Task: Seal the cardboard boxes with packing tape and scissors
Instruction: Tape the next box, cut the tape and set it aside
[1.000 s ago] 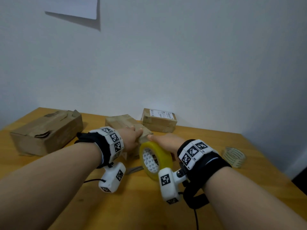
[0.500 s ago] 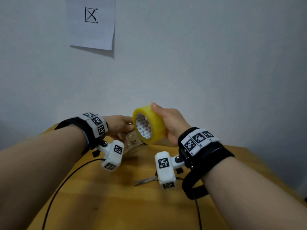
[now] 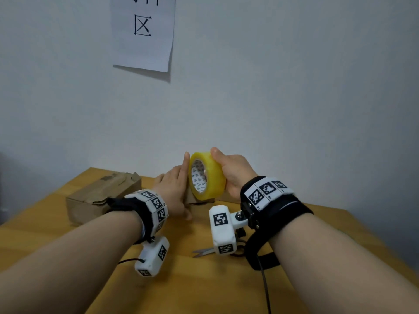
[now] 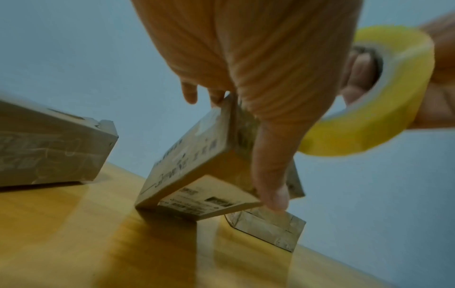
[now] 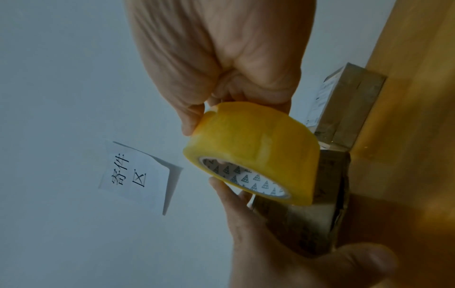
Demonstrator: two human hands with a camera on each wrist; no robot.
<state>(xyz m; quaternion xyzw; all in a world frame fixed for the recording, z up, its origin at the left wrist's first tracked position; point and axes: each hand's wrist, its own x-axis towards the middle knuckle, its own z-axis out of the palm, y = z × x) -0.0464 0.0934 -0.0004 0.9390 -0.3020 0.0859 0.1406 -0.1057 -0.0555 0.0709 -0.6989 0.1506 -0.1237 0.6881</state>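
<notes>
My right hand [image 3: 226,172] grips a yellow roll of packing tape [image 3: 207,175] and holds it upright above the table, thumb on its top. My left hand [image 3: 178,189] holds a small cardboard box [image 4: 192,167] between thumb and fingers. The box is tilted, with one edge on the table. In the head view my left index finger points up beside the roll. The right wrist view shows the roll [image 5: 253,148] just over that box [image 5: 307,224]. Scissors [image 3: 204,252] lie on the table under my right wrist.
A larger, dented cardboard box [image 3: 102,196] sits at the left of the wooden table [image 3: 204,291]. Another small box [image 4: 268,230] lies behind the held one. A paper sign [image 3: 142,32] hangs on the wall. A cable runs down from my right wrist.
Both hands rose from the box on the table, and the roll came up with the right hand. My left index finger now stands straight beside the roll. The camera has tilted upward.
</notes>
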